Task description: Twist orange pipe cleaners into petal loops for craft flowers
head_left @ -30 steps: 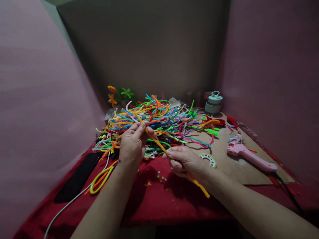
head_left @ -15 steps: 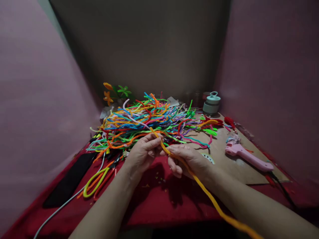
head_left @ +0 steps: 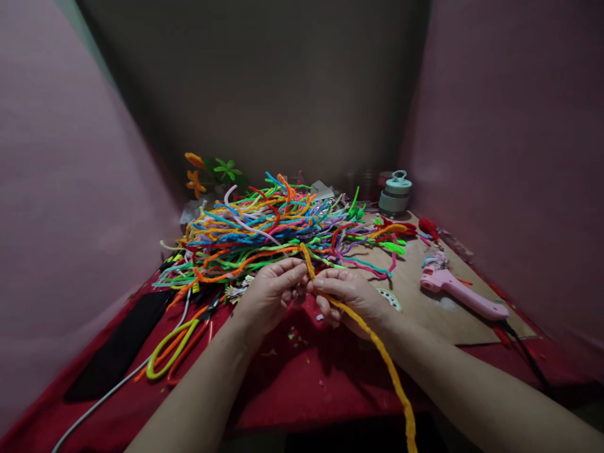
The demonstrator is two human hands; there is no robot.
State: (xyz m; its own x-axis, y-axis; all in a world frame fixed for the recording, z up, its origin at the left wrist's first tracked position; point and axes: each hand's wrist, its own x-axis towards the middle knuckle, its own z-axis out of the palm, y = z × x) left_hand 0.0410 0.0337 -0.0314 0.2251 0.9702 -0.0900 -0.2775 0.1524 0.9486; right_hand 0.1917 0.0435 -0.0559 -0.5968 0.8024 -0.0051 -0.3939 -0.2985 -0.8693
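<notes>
My left hand point(head_left: 271, 296) and my right hand point(head_left: 349, 296) meet over the red cloth, both pinched on one orange-yellow pipe cleaner point(head_left: 382, 355). Its upper end sticks up between my fingertips near the pile; the long tail runs down over my right wrist toward the bottom edge. Just behind my hands lies a big tangled pile of coloured pipe cleaners point(head_left: 278, 226).
Yellow-handled scissors point(head_left: 177, 343), a black flat object point(head_left: 117, 349) and a grey cable point(head_left: 108, 393) lie at left. A pink glue gun point(head_left: 460, 292) rests on a brown board point(head_left: 425, 283) at right, a tape dispenser point(head_left: 395, 194) behind. Pipe-cleaner flowers point(head_left: 210, 173) stand at the back left. Pink walls close both sides.
My hands have come together near the pile's front edge. The orange-yellow pipe cleaner has been drawn out of the pile, and its tail now hangs much longer over my right wrist.
</notes>
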